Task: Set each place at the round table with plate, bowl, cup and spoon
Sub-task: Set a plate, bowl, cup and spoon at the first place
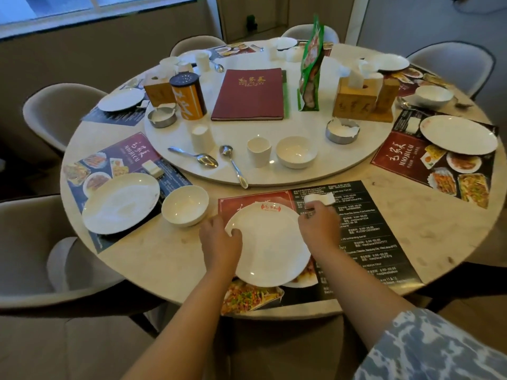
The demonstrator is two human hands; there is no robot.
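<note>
A white plate [270,246] with a red logo lies on the printed placemat [365,239] at the near place. My left hand [219,239] grips its left rim, thumb over the edge. My right hand [318,229] holds the right rim, fingers curled. A small white spoon rest [321,199] lies just beyond my right hand. On the turntable [274,124] stand a white bowl [296,151], a white cup [258,152], an upturned cup [202,138] and two spoons [233,164] [196,157]. Another bowl [185,205] sits left of the plate.
The left place has a plate [120,202]; the right place has a plate [458,134] and a bowl [433,96]. A red menu [251,94], orange canister [189,96], green packet [311,67], tissue boxes [359,97] and ashtrays [342,130] stand on the turntable. Chairs [57,111] ring the table.
</note>
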